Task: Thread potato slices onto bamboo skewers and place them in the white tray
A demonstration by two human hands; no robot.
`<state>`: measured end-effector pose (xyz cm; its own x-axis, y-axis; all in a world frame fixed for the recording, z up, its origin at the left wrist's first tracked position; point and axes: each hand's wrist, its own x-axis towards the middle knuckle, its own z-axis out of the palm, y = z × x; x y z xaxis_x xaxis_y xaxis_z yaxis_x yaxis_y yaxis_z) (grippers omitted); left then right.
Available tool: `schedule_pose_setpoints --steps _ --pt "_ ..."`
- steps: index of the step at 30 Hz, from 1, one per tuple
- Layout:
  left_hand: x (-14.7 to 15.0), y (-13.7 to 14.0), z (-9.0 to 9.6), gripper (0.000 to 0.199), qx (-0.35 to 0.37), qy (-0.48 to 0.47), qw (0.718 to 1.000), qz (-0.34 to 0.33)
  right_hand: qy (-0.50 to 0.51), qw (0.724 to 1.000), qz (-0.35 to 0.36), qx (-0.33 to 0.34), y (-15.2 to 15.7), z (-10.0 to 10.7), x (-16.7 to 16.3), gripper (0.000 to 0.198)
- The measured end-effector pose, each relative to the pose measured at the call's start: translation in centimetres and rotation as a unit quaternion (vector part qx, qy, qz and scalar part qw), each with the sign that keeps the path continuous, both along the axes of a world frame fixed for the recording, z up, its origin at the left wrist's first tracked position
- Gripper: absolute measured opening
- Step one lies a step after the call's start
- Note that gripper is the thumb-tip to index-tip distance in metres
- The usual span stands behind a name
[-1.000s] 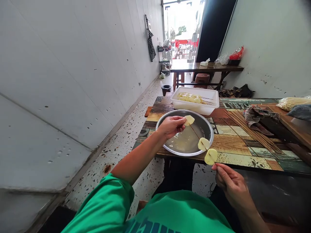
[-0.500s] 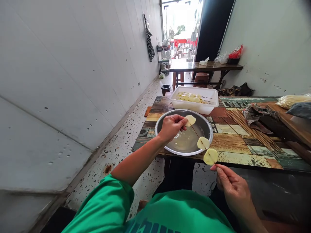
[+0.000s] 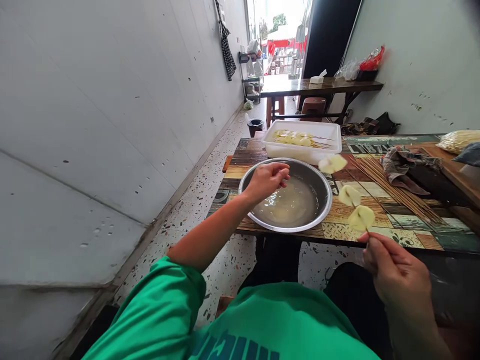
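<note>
My right hand (image 3: 399,275) is closed on the lower end of a thin skewer, in front of the table's near edge. Threaded along it are three pale yellow slices, which look like potato: a blurred top slice (image 3: 332,164), a middle slice (image 3: 349,195) and a bottom slice (image 3: 361,218) close to my fingers. My left hand (image 3: 267,181) hovers over a metal basin (image 3: 325,212) of cloudy water. Its fingers are loosely bent, tips slightly apart, and nothing shows between them. What lies under the water cannot be made out.
Behind the basin stands a white plastic tub (image 3: 292,151) with several skewered slices (image 3: 296,138). Bare skewers (image 3: 393,187) lie in a bundle at the right, beside a crumpled cloth (image 3: 401,167). A wall (image 3: 112,125) runs along the left; a second table (image 3: 292,87) stands farther back.
My left hand has let go of the top slice and remains above the basin. My right hand has carried the skewer with its slices to the right, away from the basin.
</note>
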<state>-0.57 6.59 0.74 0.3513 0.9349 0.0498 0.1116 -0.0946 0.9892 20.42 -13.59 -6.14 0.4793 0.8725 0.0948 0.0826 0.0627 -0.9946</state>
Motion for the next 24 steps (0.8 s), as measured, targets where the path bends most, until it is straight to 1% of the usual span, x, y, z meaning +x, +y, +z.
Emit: schedule_pose_setpoints --steps 1,2,3,4,5,6,8,9,10,12,13,16,18,22,24 --pt "0.0 0.6 -0.1 0.008 0.038 0.050 0.998 0.004 0.030 1.000 -0.009 0.001 -0.1 0.1 0.2 0.022" --pt "0.1 1.1 -0.1 0.008 0.065 0.094 0.993 -0.001 0.052 0.999 -0.013 0.002 -0.1 0.1 0.2 0.021" --pt "0.3 1.5 -0.2 0.010 0.074 0.120 0.990 -0.012 0.063 0.998 -0.013 0.001 -0.2 0.1 0.2 0.021" --pt "0.6 1.7 -0.1 0.010 0.059 0.120 0.991 -0.026 0.071 0.997 -0.009 -0.002 -0.2 0.1 0.1 0.021" --pt "1.0 1.7 0.0 0.007 0.024 0.094 0.994 -0.045 0.079 0.997 -0.001 -0.008 -0.2 0.0 0.0 0.022" --pt "1.4 1.6 0.2 0.001 -0.025 0.048 0.996 -0.068 0.088 0.996 0.010 -0.015 -0.1 -0.2 -0.2 0.022" --pt "2.2 1.0 0.8 0.014 -0.130 -0.054 0.983 -0.115 0.107 0.993 0.040 -0.029 0.1 -0.5 -0.5 0.023" --pt "2.6 0.6 1.1 0.018 -0.166 -0.094 0.973 -0.129 0.114 0.991 0.059 -0.034 0.2 -0.7 -0.7 0.024" --pt "2.9 0.2 1.4 0.021 -0.185 -0.123 0.966 -0.134 0.114 0.990 0.077 -0.039 0.3 -0.8 -0.8 0.024" --pt "3.5 -0.6 1.8 0.022 -0.185 -0.153 0.963 -0.120 0.084 0.991 0.093 -0.050 0.4 -1.0 -1.1 0.025" --pt "3.7 -0.9 1.9 0.022 -0.178 -0.160 0.965 -0.110 0.056 0.993 0.089 -0.054 0.4 -1.0 -1.2 0.025" --pt "3.9 -1.9 1.9 0.024 -0.164 -0.172 0.967 -0.094 -0.046 0.996 0.054 -0.054 0.2 -1.1 -1.4 0.027" --pt "3.8 -2.4 1.9 0.026 -0.159 -0.173 0.968 -0.088 -0.088 0.994 0.039 -0.043 0.1 -1.1 -1.6 0.028" --pt "4.0 -3.4 1.9 0.023 -0.176 -0.127 0.970 -0.113 -0.128 0.991 0.032 -0.025 0.2 -0.9 -2.3 0.031" --pt "4.3 -3.7 2.2 0.023 -0.173 -0.106 0.971 -0.130 -0.147 0.989 0.019 -0.015 0.3 -0.6 -2.5 0.031"
